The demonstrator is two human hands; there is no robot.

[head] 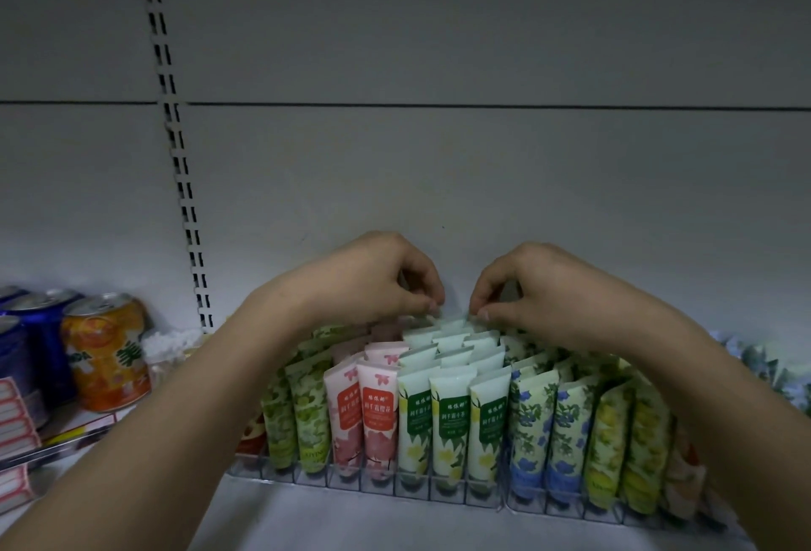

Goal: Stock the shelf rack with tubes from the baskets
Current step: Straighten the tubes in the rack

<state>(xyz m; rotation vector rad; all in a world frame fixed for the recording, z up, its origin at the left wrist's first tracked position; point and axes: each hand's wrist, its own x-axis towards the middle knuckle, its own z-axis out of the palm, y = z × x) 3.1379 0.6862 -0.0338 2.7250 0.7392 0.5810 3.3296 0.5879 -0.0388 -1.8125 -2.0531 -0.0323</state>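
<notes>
A clear plastic shelf rack (452, 491) stands on the white shelf, filled with rows of upright tubes: green leaf ones at the left, pink ones (351, 414), white-and-green ones (452, 414), blue flower ones (548, 423), yellow-green ones at the right. Both hands reach over the rack to its back row. My left hand (373, 282) pinches the top edge of a white-and-green tube (452, 324) at the back, and my right hand (535, 291) pinches the same edge from the right side. No baskets are in view.
An orange drink can (107, 353) and blue cans (30, 344) stand at the left, with red-and-white boxes (15, 423) in front of them. A slotted shelf upright (180, 168) runs up the grey back panel. More flower-patterned tubes (763, 364) lie at the far right.
</notes>
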